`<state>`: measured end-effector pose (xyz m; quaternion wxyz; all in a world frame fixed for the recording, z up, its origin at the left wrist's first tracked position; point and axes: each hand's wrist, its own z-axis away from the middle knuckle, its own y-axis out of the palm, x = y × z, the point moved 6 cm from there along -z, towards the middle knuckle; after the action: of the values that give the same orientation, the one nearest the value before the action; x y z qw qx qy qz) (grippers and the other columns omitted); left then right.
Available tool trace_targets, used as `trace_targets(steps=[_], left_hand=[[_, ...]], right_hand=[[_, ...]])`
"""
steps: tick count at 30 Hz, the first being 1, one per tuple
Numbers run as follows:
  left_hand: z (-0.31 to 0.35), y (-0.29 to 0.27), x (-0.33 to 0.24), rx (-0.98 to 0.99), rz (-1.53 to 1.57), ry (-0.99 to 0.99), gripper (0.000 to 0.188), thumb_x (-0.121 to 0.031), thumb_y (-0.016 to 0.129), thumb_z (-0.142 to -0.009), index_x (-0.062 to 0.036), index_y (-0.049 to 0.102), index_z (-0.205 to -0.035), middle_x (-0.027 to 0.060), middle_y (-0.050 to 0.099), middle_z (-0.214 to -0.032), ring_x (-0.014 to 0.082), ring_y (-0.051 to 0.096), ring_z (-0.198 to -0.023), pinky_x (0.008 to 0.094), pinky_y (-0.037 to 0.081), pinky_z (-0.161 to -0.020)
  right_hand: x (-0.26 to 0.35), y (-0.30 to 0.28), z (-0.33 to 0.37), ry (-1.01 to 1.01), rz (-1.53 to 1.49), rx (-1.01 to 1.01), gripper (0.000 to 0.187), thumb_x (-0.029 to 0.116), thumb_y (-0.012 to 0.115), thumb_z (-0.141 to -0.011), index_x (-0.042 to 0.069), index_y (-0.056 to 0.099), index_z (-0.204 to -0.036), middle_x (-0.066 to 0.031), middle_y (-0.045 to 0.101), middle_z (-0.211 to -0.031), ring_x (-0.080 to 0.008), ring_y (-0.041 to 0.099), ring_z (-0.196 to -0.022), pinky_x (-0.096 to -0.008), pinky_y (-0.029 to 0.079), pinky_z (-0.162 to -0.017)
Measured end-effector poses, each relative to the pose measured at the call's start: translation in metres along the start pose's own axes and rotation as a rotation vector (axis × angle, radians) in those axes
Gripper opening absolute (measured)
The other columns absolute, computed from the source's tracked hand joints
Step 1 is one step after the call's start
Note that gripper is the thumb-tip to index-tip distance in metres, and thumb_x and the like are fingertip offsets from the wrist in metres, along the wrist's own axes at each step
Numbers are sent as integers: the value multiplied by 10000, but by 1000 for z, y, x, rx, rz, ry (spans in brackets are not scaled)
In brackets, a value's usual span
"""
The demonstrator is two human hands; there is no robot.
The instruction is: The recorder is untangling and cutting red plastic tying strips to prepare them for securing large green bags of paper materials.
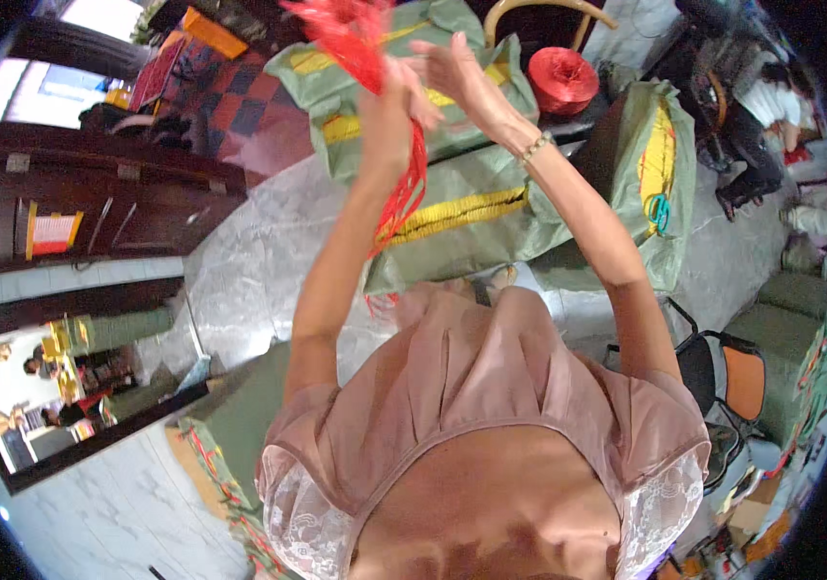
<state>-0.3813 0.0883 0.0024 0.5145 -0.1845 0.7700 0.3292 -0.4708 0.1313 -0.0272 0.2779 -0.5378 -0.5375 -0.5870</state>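
Left hand (400, 95) closed round red twine (344, 37); right hand (463, 81) open, seemingly empty. I'd keep the trailing twine untangled.

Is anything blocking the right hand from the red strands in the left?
Nothing visible does: the open right hand is near the red plastic strands held in the left hand, and no object shows between them.
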Motion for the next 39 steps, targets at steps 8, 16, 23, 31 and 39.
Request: trace_targets(steps=[8,16,23,31,39], left_hand=[[6,-42,-199,261,491,289,190,-66,449,-797,-106,367,-629,-18,247,-570,96,225,-506,256,194,-463],[142,-285,-440,-385,56,933,294,-81,394,-708,-179,169,-546,-20,121,-517,114,128,-423,281,172,-405],[299,-459,-390,-1590,-916,852,158,-131,495,-676,-13,467,-574,135,529,-596,255,525,-475,353,466,-403],[160,-369,-167,-586,-1579,-181,728,-448,691,-715,85,451,-1150,235,511,-1140,328,548,-1001,392,420,-881],[119,-147,-54,225,-1103,-322,295,-315,559,-848,-42,615,-945,125,602,-721,217,576,-631,338,433,-592]], right_hand=[[-21,161,26,-39,165,764,315,349,538,-845,46,617,-881,-22,596,-757,-80,543,-677,-247,435,-600],[-68,113,15,303,532,878,286,269,583,-828,40,583,-656,-2,566,-599,-66,514,-570,-239,425,-581],[-43,58,-7,287,624,770,294,308,571,-831,69,557,-661,24,481,-533,-72,452,-502,-259,362,-483],[-28,142,-5,-184,959,811,345,330,560,-802,-12,553,-756,-117,502,-530,-208,475,-483,-354,384,-499],[-36,179,7,-152,1173,1042,292,267,626,-724,-21,587,-738,-148,567,-589,-237,514,-501,-340,411,-511]])
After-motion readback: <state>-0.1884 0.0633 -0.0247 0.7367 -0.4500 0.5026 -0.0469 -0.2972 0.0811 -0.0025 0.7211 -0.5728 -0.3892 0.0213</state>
